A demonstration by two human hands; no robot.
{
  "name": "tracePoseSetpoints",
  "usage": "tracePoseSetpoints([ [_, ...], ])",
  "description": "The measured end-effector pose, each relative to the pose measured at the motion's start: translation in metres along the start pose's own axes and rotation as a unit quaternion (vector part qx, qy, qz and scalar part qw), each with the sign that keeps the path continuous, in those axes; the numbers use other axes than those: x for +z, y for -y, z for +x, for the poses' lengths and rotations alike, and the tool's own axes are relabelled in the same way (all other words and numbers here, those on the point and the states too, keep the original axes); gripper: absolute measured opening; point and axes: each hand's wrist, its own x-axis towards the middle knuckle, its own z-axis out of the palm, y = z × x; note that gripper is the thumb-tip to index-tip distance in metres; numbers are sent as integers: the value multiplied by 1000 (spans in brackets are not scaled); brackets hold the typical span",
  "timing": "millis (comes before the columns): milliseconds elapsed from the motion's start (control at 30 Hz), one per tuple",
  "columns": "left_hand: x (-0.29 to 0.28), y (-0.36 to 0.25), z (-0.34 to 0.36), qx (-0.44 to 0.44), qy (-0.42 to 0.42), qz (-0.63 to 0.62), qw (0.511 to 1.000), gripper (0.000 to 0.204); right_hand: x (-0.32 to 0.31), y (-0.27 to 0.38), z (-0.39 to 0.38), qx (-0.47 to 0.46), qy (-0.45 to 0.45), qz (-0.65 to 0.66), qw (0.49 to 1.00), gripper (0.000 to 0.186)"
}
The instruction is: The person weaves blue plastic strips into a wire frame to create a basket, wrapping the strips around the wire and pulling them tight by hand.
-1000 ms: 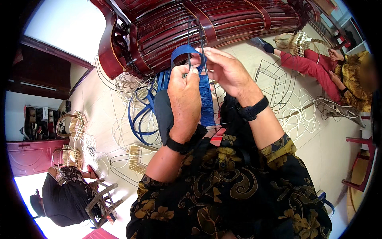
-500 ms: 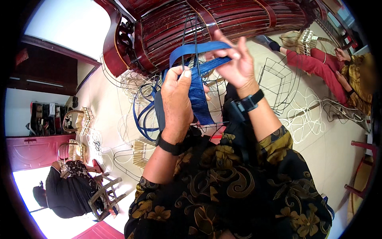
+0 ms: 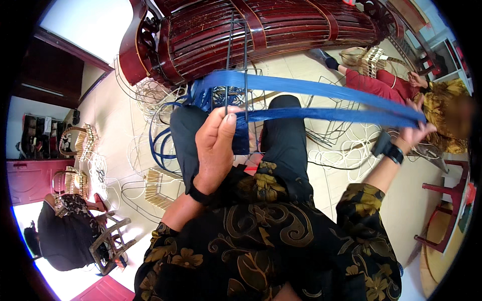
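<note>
The left grip (image 3: 216, 143) pinches the dark wire frame (image 3: 229, 65), thumb against fingers, just above its blue-wrapped lower part. The frame stands between the knees. A wide blue strip (image 3: 321, 89) stretches from it in two runs to the right grip (image 3: 414, 125), which is blurred; whether those fingers pinch or merely hook the loop, I cannot tell. Keeping the left thumb firm, the strip flat and the pull even should keep the wrap tidy. Loose blue loops (image 3: 159, 143) hang by the left knee and seem best kept from snagging. White cord (image 3: 351, 155) lies on the floor to the right.
</note>
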Motion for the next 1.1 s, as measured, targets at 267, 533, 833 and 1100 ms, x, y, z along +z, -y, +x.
tracePoseSetpoints([
  [267, 18, 21, -28, 46, 49, 41, 997, 18, -61, 154, -40, 95, -226, -398, 884, 78],
  [533, 28, 19, -25, -34, 56, 19, 998, 17, 144, -121, -122, 59, 150, -702, 694, 26],
  [833, 15, 11, -14, -41, 76, 6, 996, 20, 165, -226, -150, 261, 355, -525, 728, 29],
  [1100, 6, 8, -12, -46, 71, -12, 996, 24, -81, 257, -127, -118, -280, -663, 684, 40],
])
